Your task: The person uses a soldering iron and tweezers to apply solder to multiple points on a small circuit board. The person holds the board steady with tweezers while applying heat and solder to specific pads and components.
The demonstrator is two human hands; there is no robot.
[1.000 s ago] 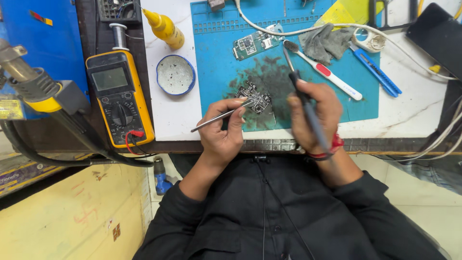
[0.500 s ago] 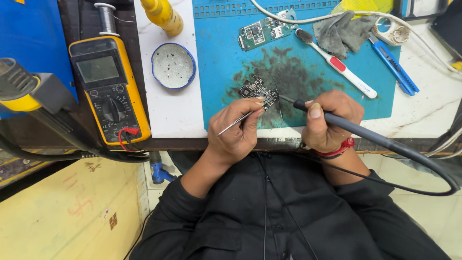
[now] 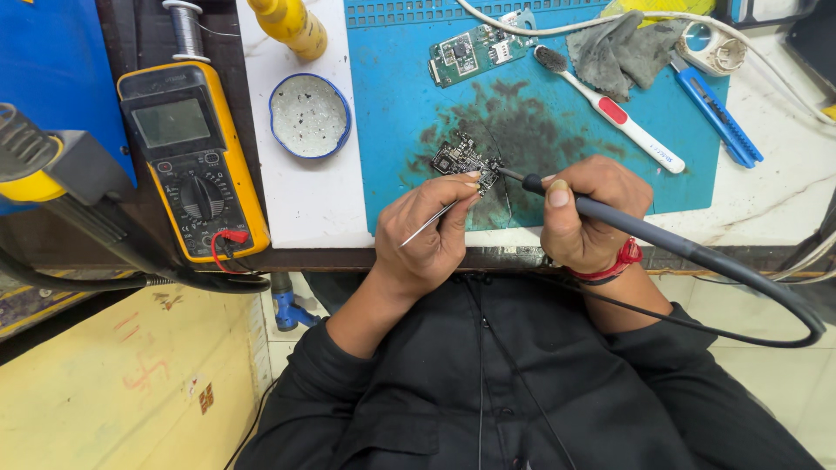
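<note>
A small dark circuit board (image 3: 461, 159) lies on a stained blue work mat (image 3: 392, 104). My left hand (image 3: 428, 228) pinches thin metal tweezers (image 3: 433, 223), whose tips reach the board's right end. My right hand (image 3: 585, 213) grips a dark soldering iron (image 3: 644, 233). Its tip touches the board beside the tweezers, and its cable loops off to the right.
A yellow multimeter (image 3: 192, 161) sits at the left, with a round blue-rimmed tin (image 3: 309, 115) beside it. A green circuit board (image 3: 475, 50), a toothbrush (image 3: 610, 111), a grey cloth (image 3: 627, 48), a blue cutter (image 3: 716, 113) and a yellow bottle (image 3: 292, 26) lie farther back.
The view has come closer to the bench. My right hand has turned the soldering iron from upright to lying flat, its tip on the small board. My left hand keeps the tweezers there.
</note>
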